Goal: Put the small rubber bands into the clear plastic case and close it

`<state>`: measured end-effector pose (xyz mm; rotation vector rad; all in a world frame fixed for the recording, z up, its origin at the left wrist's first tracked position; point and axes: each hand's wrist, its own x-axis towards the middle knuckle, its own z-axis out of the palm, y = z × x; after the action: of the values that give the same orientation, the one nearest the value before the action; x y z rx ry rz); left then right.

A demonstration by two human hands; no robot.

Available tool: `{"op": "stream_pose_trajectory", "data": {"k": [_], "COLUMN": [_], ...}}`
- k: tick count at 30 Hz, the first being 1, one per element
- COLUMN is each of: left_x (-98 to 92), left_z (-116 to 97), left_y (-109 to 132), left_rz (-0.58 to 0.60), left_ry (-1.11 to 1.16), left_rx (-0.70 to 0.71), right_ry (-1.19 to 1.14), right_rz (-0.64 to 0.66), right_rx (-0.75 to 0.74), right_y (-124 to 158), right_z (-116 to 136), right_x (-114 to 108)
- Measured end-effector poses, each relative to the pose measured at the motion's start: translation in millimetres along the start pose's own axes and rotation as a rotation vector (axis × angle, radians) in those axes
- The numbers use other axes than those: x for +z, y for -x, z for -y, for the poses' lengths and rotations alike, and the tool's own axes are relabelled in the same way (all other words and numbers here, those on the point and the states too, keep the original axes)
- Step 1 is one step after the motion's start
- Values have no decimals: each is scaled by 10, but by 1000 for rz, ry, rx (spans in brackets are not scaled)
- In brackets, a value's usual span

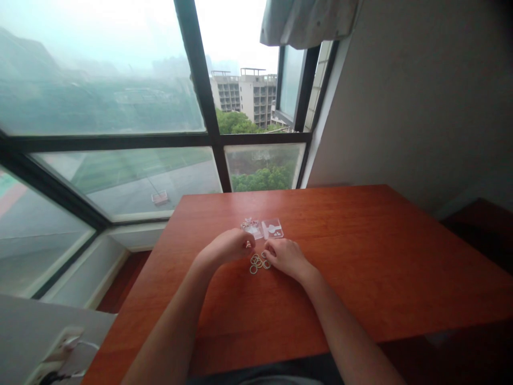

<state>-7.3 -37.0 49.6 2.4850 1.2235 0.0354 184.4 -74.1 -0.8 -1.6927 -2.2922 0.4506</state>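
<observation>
My left hand hovers over the middle of the wooden table, its fingers curled in a pinch on something too small to make out. Close to its right, my right hand rests with fingers bent, touching a cluster of several small pale rings that lie on the table between both hands. Just beyond the hands lie two small clear plastic pieces: one with red marks and a square one beside it.
The table stands against a large window with dark frames and a grey wall on the right. A curtain hangs at the top. A white power socket with a cable sits low left.
</observation>
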Motion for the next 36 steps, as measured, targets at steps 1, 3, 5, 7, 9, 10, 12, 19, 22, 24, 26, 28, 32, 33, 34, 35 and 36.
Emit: {"op": "stream_pose_trajectory", "data": {"k": [1, 3, 5, 7, 9, 10, 12, 19, 22, 24, 26, 28, 32, 33, 34, 35, 36], "left_x": [6, 25, 45, 56, 56, 52, 44, 35, 31, 39, 65, 105, 177, 187, 193, 197, 199], "left_z": [6, 27, 55, 80, 95, 99, 104, 73, 3, -43, -71, -75, -37, -20, -1, 21, 46], "left_y": [-6, -18, -24, -24, -23, -23, -24, -29, -53, -83, -117, -150, -193, -200, -207, -212, -217], "left_rz": [-11, -30, -46, -54, -55, -51, -48, -141, -169, -177, -180, -197, -267, -284, -305, -333, -368], "left_ry": [-1, -10, -29, -44, -47, -47, -50, -87, 18, 98, 157, 187, 192, 191, 191, 189, 184], "left_rx": [0, -17, -45, -67, -78, -86, -111, -123, -4, 76, 124, 131, 125, 126, 123, 113, 97], "right_ry": [-9, -35, -61, -78, -88, -92, -103, -139, -126, -114, -103, -100, -118, -125, -131, -136, -139], "right_rz": [-9, -33, -56, -71, -82, -84, -88, -141, -152, -162, -181, -199, -228, -238, -248, -257, -262], "right_rx": [9, 22, 29, 37, 46, 50, 56, 47, 48, 39, 29, 23, 1, -2, -1, 4, 10], "right_y": [-5, -20, -34, -44, -48, -49, -50, -57, -53, -47, -39, -32, -31, -35, -40, -46, -52], "right_z": [-2, -10, -22, -32, -38, -39, -40, -41, -39, -35, -30, -25, -23, -28, -34, -44, -55], "right_x": [8, 29, 50, 65, 72, 72, 70, 77, 78, 73, 65, 57, 60, 64, 70, 74, 77]}}
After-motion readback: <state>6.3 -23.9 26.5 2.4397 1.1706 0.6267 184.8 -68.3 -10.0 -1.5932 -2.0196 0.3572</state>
